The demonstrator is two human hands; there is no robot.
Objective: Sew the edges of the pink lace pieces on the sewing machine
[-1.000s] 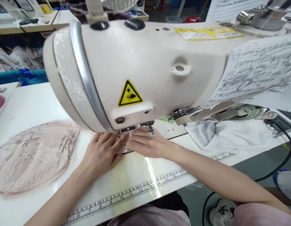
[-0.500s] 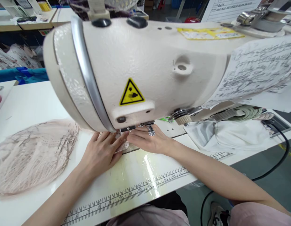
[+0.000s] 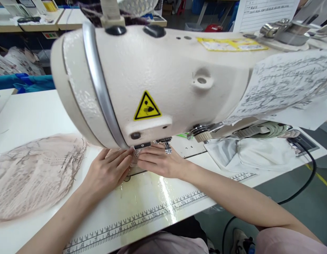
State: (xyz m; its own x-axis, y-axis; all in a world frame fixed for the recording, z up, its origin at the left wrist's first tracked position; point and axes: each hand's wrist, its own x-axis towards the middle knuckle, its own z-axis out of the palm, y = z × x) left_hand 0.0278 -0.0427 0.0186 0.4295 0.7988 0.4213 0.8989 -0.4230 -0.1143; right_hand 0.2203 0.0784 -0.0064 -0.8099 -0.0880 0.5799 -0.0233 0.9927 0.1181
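A white sewing machine (image 3: 168,74) fills the middle, and its head hides the needle area and some of my fingertips. Below it, a small patch of pale pink lace fabric (image 3: 136,153) shows between my hands. My left hand (image 3: 108,171) rests on the lace fabric from the left, its fingers close together and pressed onto it. From the right, my right hand (image 3: 159,162) holds the same fabric, fingers bent together beside the metal screw (image 3: 167,146). A bunched piece of pale pink lace (image 3: 39,173) with dark stitching lies left of my left hand.
A printed ruler strip (image 3: 137,222) runs along the table's front edge. White cloth (image 3: 264,153) and a coiled green band (image 3: 271,130) lie at the right. A handwritten paper (image 3: 285,83) hangs on the machine. A black cable (image 3: 301,192) loops below the table.
Both my hands have shifted slightly left, drawing closer together on the lace fabric. My left fingers have come closer together. The camera view has moved slightly.
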